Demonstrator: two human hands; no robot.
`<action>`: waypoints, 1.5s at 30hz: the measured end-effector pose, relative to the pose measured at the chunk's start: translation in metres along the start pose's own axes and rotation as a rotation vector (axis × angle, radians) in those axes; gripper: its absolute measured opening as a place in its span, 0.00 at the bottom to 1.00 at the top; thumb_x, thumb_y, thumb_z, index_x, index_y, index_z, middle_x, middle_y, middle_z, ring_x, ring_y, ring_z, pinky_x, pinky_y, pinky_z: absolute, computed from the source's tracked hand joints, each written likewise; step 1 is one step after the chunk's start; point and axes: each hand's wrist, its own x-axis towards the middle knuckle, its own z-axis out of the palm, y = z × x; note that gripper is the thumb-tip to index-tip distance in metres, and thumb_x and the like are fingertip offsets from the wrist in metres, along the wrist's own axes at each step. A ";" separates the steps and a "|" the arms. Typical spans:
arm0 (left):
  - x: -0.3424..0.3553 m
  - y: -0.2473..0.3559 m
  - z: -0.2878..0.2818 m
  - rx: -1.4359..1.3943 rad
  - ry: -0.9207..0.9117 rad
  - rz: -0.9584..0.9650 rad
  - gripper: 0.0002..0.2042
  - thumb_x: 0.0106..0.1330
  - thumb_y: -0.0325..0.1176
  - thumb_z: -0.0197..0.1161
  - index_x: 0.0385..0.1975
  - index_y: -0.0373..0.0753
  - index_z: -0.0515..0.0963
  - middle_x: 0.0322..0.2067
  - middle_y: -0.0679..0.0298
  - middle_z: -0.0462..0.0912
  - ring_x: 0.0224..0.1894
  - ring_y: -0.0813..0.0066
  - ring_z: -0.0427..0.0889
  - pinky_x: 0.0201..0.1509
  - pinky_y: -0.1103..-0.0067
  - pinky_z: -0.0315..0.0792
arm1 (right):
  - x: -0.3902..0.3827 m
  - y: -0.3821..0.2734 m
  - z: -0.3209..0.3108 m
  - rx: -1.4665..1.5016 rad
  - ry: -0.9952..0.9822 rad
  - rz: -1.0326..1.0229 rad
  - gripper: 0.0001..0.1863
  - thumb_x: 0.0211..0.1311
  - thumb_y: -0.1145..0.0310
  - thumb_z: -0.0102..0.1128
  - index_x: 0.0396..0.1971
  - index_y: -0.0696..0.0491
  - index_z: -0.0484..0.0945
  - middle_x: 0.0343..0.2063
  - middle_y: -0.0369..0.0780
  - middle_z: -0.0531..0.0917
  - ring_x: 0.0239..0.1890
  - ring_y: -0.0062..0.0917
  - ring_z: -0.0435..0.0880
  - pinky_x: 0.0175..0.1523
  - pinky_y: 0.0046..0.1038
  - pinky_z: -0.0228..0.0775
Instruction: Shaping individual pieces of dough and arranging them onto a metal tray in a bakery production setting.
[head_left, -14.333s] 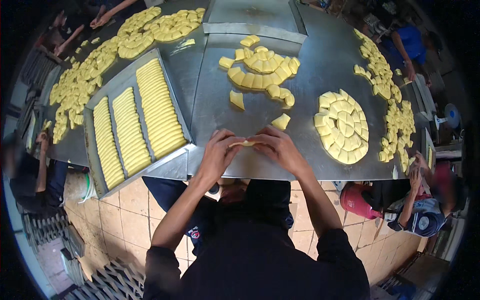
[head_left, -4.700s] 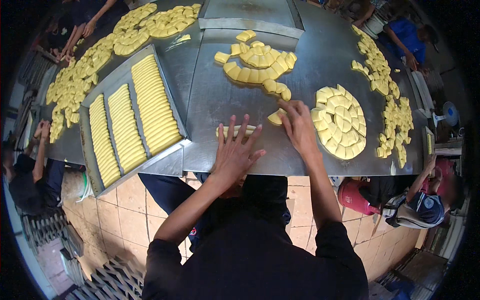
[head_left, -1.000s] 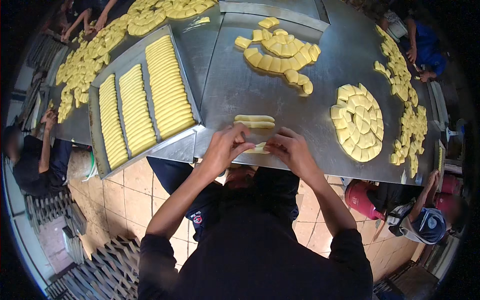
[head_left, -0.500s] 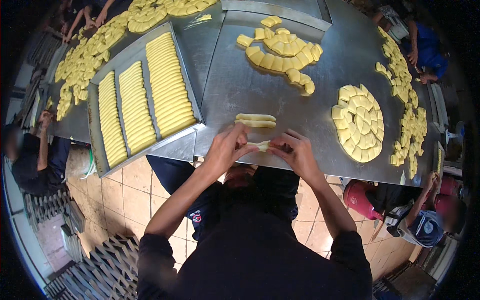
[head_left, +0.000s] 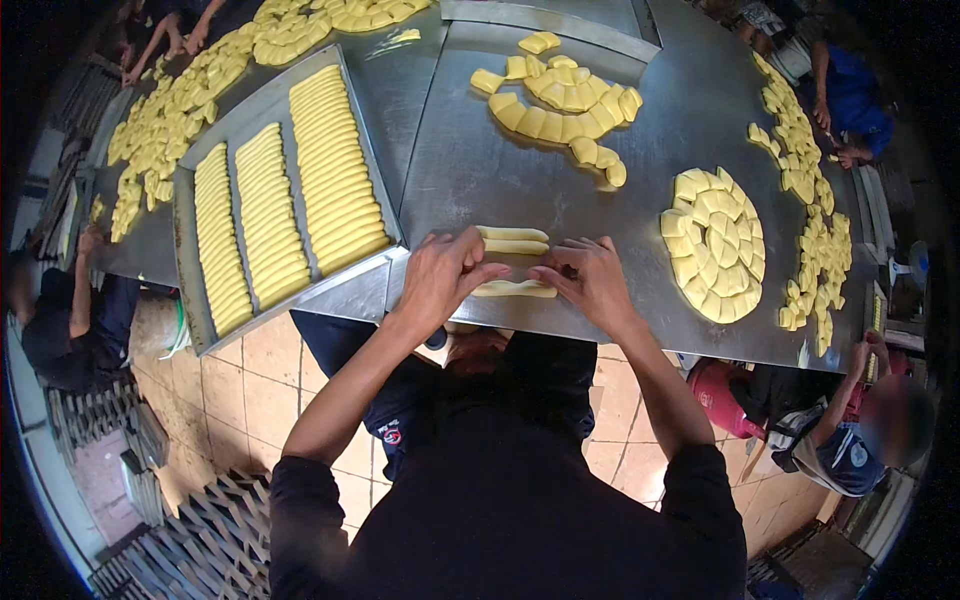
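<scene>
A pale yellow dough strip lies near the table's front edge, between my hands. My left hand is over its left end, thumb stretched out just above the strip and fingers bent apart from it. At the right end, the thumb of my right hand touches or overlaps the strip; its fingers are curved and apart from the thumb. Neither hand appears to grip the dough. Just beyond lie two smooth dough sticks, side by side, their left ends close to my left fingers.
A metal tray at left holds three rows of dough sticks. Flat dough pieces lie ahead, with a round dough spiral at right. More dough pieces line the far right. Co-workers stand around the steel table.
Both hands have moved slightly away from me and loosened from the dough's ends. The strip shows longer and lies on the table, where before my fingers pinched it at both ends.
</scene>
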 end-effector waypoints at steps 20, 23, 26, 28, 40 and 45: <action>0.012 0.009 -0.010 0.293 -0.126 -0.030 0.29 0.52 0.61 0.76 0.24 0.40 0.70 0.16 0.61 0.74 0.23 0.55 0.79 0.38 0.66 0.69 | 0.005 -0.014 0.002 -0.221 0.058 0.071 0.26 0.53 0.41 0.74 0.17 0.49 0.78 0.15 0.34 0.77 0.22 0.31 0.78 0.41 0.36 0.56; 0.008 0.002 -0.009 0.212 -0.052 0.018 0.28 0.54 0.57 0.77 0.23 0.40 0.69 0.15 0.60 0.72 0.22 0.55 0.76 0.36 0.65 0.68 | 0.005 -0.004 -0.002 -0.114 0.033 0.077 0.25 0.53 0.45 0.75 0.16 0.50 0.76 0.16 0.34 0.75 0.23 0.32 0.75 0.40 0.36 0.56; 0.007 0.010 -0.020 0.064 -0.062 -0.068 0.26 0.55 0.50 0.79 0.23 0.39 0.68 0.15 0.60 0.69 0.21 0.56 0.72 0.34 0.65 0.67 | 0.001 0.003 -0.005 -0.006 -0.029 0.096 0.26 0.51 0.43 0.76 0.15 0.48 0.75 0.16 0.33 0.76 0.23 0.30 0.76 0.40 0.35 0.56; 0.006 0.011 -0.023 -0.039 -0.118 -0.162 0.25 0.55 0.47 0.80 0.23 0.39 0.67 0.15 0.60 0.67 0.21 0.56 0.70 0.34 0.65 0.67 | -0.002 0.001 -0.006 -0.003 -0.026 0.092 0.26 0.49 0.41 0.77 0.15 0.47 0.76 0.16 0.32 0.77 0.22 0.29 0.76 0.39 0.35 0.56; -0.029 0.028 -0.011 -0.068 0.029 0.042 0.12 0.62 0.26 0.72 0.45 0.34 0.84 0.39 0.56 0.82 0.35 0.60 0.81 0.42 0.70 0.76 | -0.025 -0.014 -0.004 0.271 0.066 -0.110 0.13 0.59 0.69 0.73 0.44 0.54 0.87 0.33 0.40 0.84 0.37 0.34 0.84 0.42 0.31 0.75; -0.028 0.021 -0.009 -0.200 -0.005 -0.054 0.12 0.61 0.21 0.71 0.44 0.36 0.85 0.38 0.57 0.82 0.36 0.64 0.82 0.40 0.72 0.76 | -0.020 -0.018 -0.007 0.389 0.023 -0.036 0.13 0.59 0.72 0.72 0.45 0.54 0.86 0.41 0.43 0.81 0.43 0.37 0.83 0.46 0.38 0.78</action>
